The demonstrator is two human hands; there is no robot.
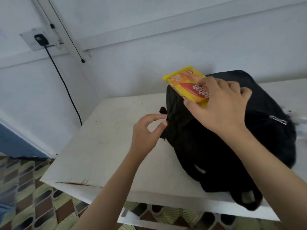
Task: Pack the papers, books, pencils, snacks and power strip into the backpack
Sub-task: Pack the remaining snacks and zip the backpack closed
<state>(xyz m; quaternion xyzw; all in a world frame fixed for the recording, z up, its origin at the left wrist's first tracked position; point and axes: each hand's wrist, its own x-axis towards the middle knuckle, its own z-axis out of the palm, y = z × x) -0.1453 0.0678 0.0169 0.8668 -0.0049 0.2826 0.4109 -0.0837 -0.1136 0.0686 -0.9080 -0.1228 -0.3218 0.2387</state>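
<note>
Two hands work at the black backpack (232, 138) on the white table (103, 146): right hand (221, 103) grips the yellow snack packet (187, 87) above it; left hand (146, 130) pinches its edge.

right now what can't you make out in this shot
- Inside of the backpack: head view, hidden by its own black fabric.
- Snack packet lower end: covered by the right hand.
- What the left hand pinches: too dark.
- Items at the right edge: blurred and cut off.
</note>
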